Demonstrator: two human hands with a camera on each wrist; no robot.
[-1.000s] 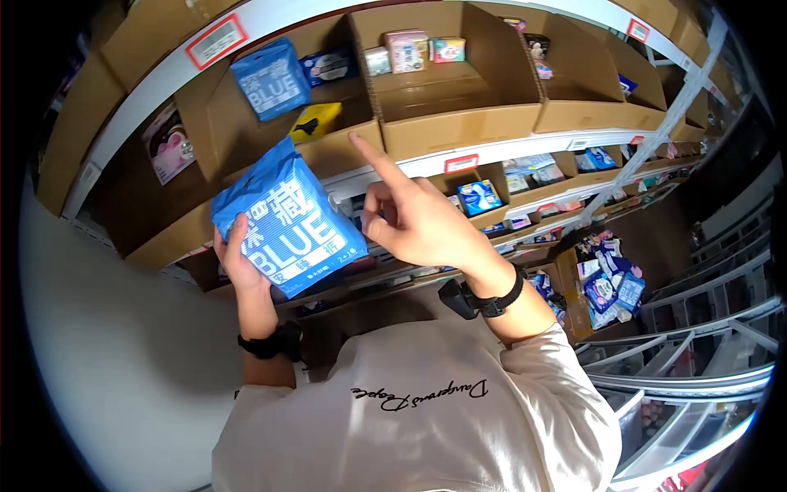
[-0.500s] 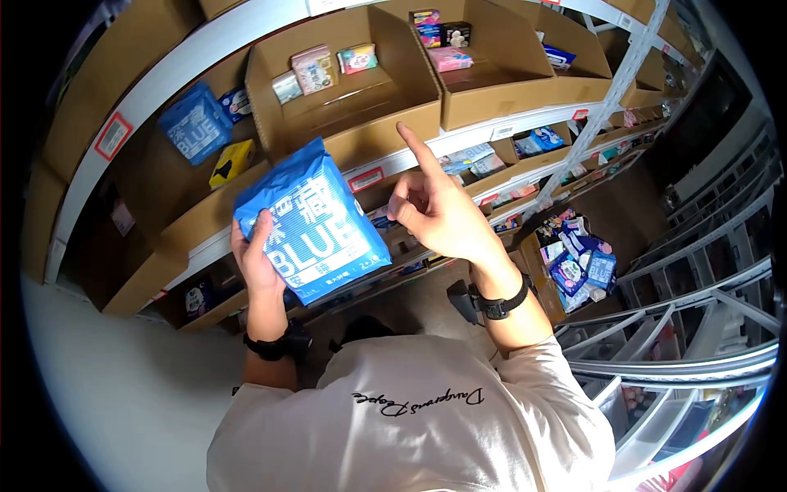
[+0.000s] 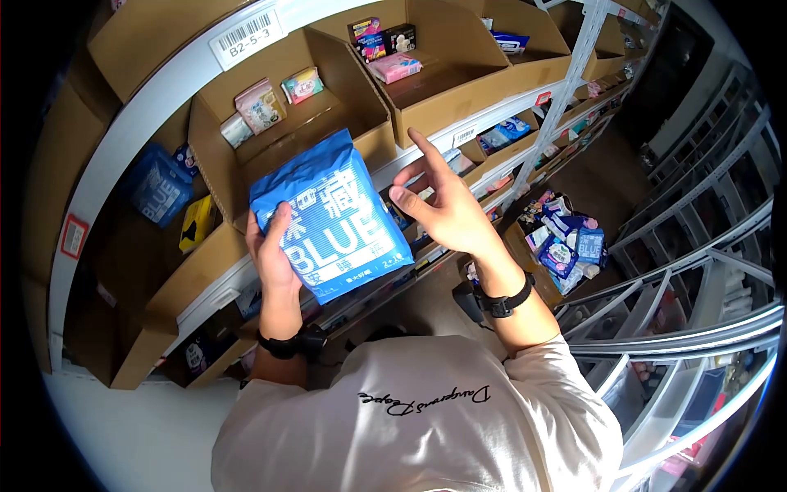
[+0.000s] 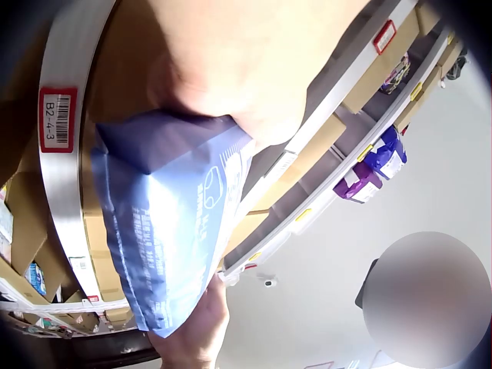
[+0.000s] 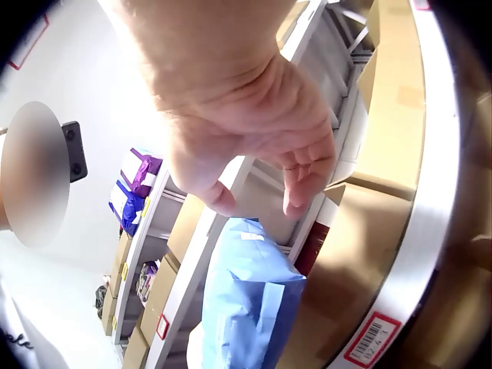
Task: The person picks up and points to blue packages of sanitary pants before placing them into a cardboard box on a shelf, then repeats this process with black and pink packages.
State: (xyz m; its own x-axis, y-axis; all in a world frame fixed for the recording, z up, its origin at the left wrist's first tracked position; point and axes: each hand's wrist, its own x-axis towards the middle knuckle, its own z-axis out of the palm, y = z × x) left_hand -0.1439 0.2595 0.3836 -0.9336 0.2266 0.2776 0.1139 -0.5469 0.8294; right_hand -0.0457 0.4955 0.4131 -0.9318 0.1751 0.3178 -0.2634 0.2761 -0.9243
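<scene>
My left hand [image 3: 275, 254] grips a blue pack of sanitary pants [image 3: 340, 225] by its left lower side, thumb across the front. Large white "BLUE" lettering faces up on the pack; the fingers beneath it are hidden. To its right hovers my right hand [image 3: 447, 205], index finger extended and the others loosely bent, holding nothing. From the right wrist, this right hand [image 5: 246, 146] shows its thumb and fingers spread apart above the top of the pack [image 5: 246, 292]. In the left wrist view the side of the pack [image 4: 169, 223] shows below the left hand.
Cardboard bins line the shelf ahead; one has a pink pack [image 3: 261, 107] and small packs. A similar blue pack [image 3: 160, 189] and a yellow pack [image 3: 199, 221] sit in the left bin. A carton heaped with packs [image 3: 566, 242] stands on the floor, beside grey racks [image 3: 680, 336].
The head view has swung right, so the shelf bins slide left. The held pack has shifted rightward in view with the left hand. My right hand's bent fingers have loosened from a pointing pose.
</scene>
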